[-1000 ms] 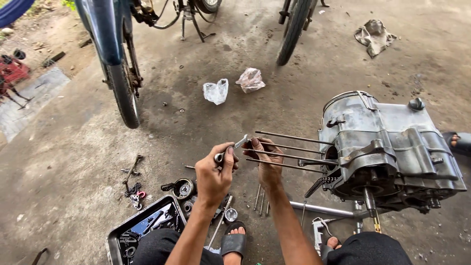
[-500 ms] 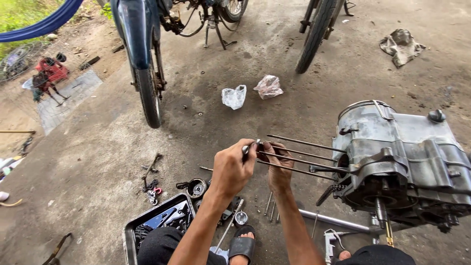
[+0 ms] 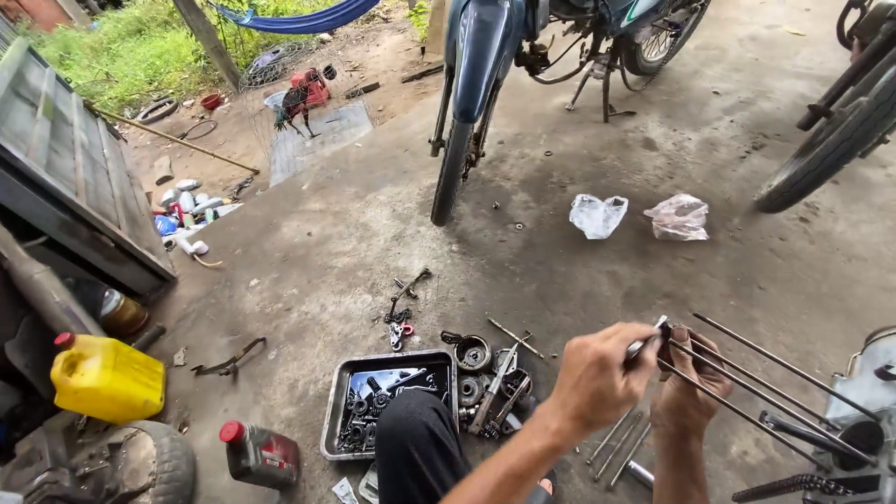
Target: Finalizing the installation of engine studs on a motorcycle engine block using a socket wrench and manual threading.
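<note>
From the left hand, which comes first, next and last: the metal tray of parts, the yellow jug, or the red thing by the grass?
In the head view, from the left hand:
1. Metal tray, just left of it on the ground.
2. Yellow jug, far left by the tyre.
3. Red thing, far up the yard near the grass.

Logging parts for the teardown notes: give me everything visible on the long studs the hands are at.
The long studs are thin, straight, dark metal rods, at least three showing, roughly parallel, running from the engine case at lower right up-left to free ends. The left hand holds a small silvery tool at those ends; the right hand wraps around the rods just behind it. Threads are too small to tell. Several shorter loose rods lie on the concrete beneath.
</note>
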